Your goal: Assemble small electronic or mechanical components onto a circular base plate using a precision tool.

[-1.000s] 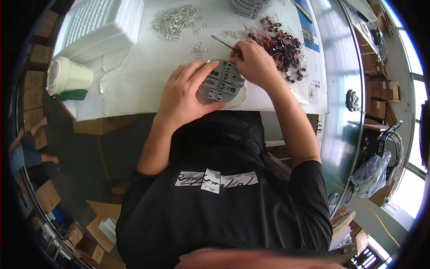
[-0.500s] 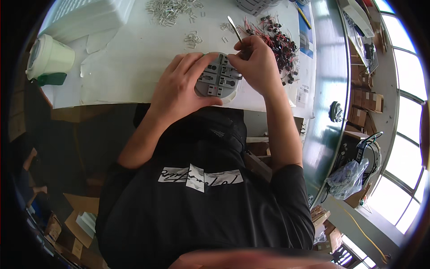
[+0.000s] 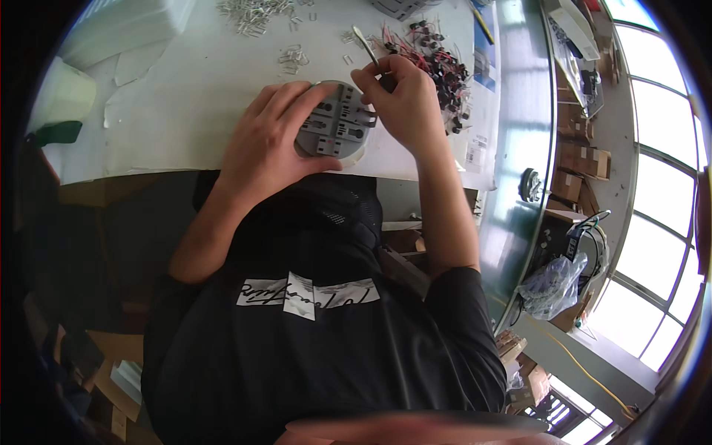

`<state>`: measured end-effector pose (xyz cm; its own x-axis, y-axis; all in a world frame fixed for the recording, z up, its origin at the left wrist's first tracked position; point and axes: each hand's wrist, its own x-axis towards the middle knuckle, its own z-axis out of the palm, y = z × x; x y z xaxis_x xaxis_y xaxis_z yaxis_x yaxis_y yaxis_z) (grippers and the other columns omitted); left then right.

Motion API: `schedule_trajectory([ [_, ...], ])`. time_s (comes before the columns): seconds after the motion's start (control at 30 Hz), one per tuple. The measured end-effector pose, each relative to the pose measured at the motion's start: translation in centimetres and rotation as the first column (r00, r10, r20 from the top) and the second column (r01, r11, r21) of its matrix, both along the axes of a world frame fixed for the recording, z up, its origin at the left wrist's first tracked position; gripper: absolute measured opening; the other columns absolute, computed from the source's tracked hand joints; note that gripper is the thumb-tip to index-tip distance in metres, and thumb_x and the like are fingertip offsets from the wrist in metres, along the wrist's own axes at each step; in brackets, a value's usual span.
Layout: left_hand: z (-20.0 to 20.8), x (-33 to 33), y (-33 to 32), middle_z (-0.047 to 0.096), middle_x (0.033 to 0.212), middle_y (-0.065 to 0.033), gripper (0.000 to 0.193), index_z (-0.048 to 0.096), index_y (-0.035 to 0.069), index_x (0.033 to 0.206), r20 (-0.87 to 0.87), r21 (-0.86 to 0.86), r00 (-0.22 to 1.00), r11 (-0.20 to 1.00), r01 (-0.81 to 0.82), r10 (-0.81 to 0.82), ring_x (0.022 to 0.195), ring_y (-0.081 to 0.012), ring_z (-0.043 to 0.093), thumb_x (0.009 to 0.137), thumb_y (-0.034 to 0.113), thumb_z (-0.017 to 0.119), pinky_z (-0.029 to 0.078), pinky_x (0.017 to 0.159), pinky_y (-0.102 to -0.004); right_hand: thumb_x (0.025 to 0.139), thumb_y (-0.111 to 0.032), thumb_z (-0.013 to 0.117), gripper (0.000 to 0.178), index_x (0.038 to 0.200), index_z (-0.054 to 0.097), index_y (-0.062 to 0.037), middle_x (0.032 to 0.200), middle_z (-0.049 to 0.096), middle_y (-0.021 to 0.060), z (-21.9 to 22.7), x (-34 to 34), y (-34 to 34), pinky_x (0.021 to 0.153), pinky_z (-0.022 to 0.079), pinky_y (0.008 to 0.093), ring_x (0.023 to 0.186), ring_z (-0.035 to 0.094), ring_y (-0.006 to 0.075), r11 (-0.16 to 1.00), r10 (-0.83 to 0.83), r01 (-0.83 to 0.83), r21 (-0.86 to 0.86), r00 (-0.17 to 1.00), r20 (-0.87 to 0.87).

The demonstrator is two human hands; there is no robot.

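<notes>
My left hand [image 3: 271, 137] curls round a round grey plastic housing [image 3: 320, 141] near the table's front edge, fingers at its far side and thumb at its near side. Slots and raised blocks cover the top of the housing. Just beyond its right side, my right hand [image 3: 404, 96] is closed on a slim metal tool [image 3: 365, 44]. The tool's flattened tip points away from me, and the fingers hide most of its dark lower part. The right fingertips seem slightly apart from the housing.
Small metal clips [image 3: 256, 15] lie heaped at the back, with a smaller group [image 3: 293, 59] nearer. Black parts with red wires [image 3: 445, 74] are piled at the right. A white bucket [image 3: 70, 93] and a white plastic bin [image 3: 126, 30] stand at the left.
The whole view has shifted, so everything sits farther left. My right hand has moved up and away from the housing with the tool. My left hand keeps its hold.
</notes>
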<state>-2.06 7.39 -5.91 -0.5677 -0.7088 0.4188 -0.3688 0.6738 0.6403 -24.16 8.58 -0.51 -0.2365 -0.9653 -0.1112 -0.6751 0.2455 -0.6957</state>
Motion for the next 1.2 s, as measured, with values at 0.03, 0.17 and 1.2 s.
schedule_trajectory([
  [0.03, -0.1, 0.0, 0.0, 0.062, 0.133, -0.0084, 0.096, 0.057, 0.012, 0.146, -0.011, 0.002, 1.0, 1.0, 0.001, -0.001, 0.122, -0.0314, 0.059, 0.061, 0.031, 0.099, 0.052, 0.104, -0.0444, 0.09, -0.017, 0.081, 0.023, 0.101, 0.073, 0.0012, 0.086, 0.072, 0.0063, -0.4, 0.1, 0.2, 0.063, 0.052, 0.0282, 0.064, 0.062, 0.009, 0.999, -0.026, 0.027, -0.027, 0.998, 0.054],
  [0.17, -0.3, 0.2, 0.0, 0.062, 0.134, -0.0086, 0.097, 0.057, 0.012, 0.146, 0.013, 0.018, 1.0, 1.0, 0.008, -0.008, 0.121, -0.0316, 0.059, 0.061, 0.029, 0.099, 0.052, 0.104, -0.0447, 0.089, -0.015, 0.08, 0.014, 0.095, 0.076, -0.0031, 0.086, 0.071, 0.01, -1.4, 0.5, 2.2, 0.065, 0.056, 0.0355, 0.071, 0.071, 0.0224, 0.935, 0.132, -0.158, -0.318, 0.986, -0.102],
  [1.2, 0.4, -0.5, -0.7, 0.062, 0.137, -0.0152, 0.085, 0.059, 0.002, 0.139, 0.061, -0.065, 0.996, 0.995, 0.076, -0.072, 0.122, -0.035, 0.06, 0.073, 0.039, 0.096, 0.052, 0.103, -0.0456, 0.088, -0.02, 0.08, 0.015, 0.099, 0.077, -0.0099, 0.092, 0.073, 0.003, -3.0, -4.0, -0.3, 0.06, 0.053, 0.0366, 0.071, 0.07, 0.0249, 0.676, 0.43, -0.56, -0.479, 0.827, -0.361],
])
